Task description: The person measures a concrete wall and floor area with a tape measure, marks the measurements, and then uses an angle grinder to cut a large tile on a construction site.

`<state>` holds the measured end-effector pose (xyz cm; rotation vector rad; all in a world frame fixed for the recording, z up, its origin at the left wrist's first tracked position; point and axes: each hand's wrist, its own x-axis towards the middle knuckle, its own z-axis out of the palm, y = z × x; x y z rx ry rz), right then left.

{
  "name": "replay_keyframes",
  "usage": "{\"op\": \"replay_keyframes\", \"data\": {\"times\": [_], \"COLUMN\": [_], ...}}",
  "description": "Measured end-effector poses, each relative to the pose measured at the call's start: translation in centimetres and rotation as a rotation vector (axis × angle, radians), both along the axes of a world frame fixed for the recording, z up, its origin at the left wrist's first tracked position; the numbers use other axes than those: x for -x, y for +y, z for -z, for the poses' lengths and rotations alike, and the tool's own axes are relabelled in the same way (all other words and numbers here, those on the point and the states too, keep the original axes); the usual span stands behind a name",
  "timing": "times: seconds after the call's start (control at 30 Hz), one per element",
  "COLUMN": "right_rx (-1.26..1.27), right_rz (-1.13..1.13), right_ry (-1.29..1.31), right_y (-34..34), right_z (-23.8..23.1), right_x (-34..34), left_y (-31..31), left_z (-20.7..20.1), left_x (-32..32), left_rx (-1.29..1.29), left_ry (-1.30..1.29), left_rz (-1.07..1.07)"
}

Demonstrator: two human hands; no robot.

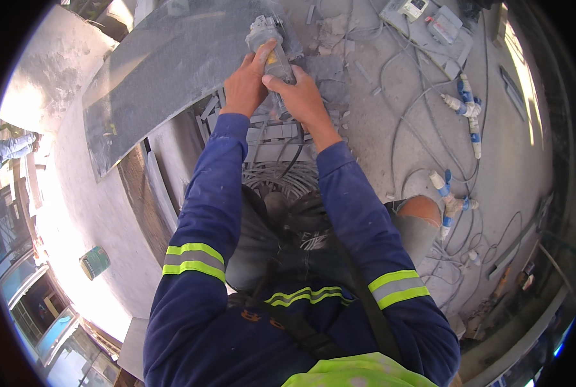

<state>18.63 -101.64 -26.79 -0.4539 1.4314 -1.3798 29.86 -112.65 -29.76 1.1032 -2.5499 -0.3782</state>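
Both hands are closed around a dust-covered angle grinder [266, 31], out in front of me. My left hand [244, 86] wraps its body near the head, a finger stretched along the top. Behind it, my right hand [301, 98] grips the rear end, thumb on the housing. A dark cord [299, 145] hangs below the grip. The grinder's head is over the right end of a large dark grey slab [165, 71]; its disc is hidden, and I cannot tell whether it touches the slab.
Broken tile strips [272, 133] and a coil of cable [288, 174] lie between my knees and the slab. Loose cables [423, 97] and taped blue-and-white connectors [471, 109] spread over the floor at right. A green can [95, 262] stands at left. A person [12, 149] is at far left.
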Motion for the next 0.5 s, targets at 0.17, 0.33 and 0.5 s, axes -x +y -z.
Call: {"op": "replay_keyframes", "data": {"times": [0.17, 0.33, 0.5], "right_rx": [0.016, 0.037, 0.003], "right_rz": [-0.033, -0.027, -0.026], "right_ry": [0.000, 0.033, 0.002], "right_y": [0.4, 0.7, 1.2], "right_z": [0.7, 0.8, 0.3], "right_x": [0.1, -0.1, -0.2], "left_y": [0.0, 0.3, 0.7], "left_z": [0.5, 0.7, 0.6], "left_x": [-0.2, -0.3, -0.4], "left_rx": [-0.055, 0.001, -0.010], "left_ry": [-0.078, -0.040, -0.045], "left_rz": [-0.014, 0.009, -0.003]}}
